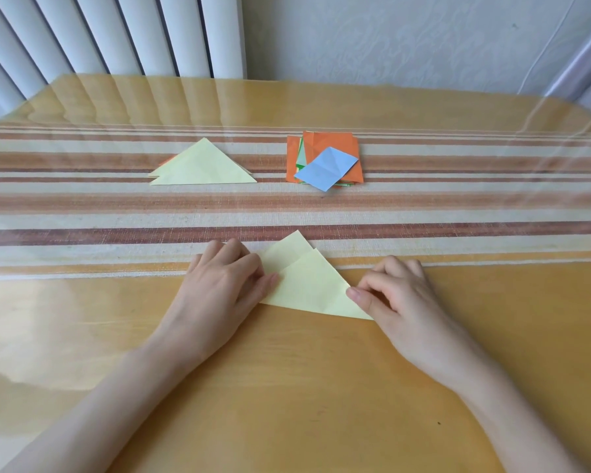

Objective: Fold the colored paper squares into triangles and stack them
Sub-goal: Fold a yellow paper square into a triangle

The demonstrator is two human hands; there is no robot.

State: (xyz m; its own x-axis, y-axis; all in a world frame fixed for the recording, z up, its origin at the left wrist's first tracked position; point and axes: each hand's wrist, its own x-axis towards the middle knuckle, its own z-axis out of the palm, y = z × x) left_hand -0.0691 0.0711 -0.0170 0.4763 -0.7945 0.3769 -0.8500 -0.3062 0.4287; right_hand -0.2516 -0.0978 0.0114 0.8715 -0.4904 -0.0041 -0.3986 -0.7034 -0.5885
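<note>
Pressing left corner of yellow paper (311,288) with flat left hand (219,285), pinching right corner with right hand (393,295). Next, beyond paper leftward to triangle stack (205,167), nearer left hand.

Looks like somebody's home, dining-room kind of spot. Rounded wooden table (287,387) under a glossy clear cover, striped orange-and-cream cloth (82,206) running across the middle. White vertical blinds (99,32) up at 11 o'clock, pale patterned wallpaper (389,39) at 1, bit of sheer curtain (580,63) hanging at 2.
</note>
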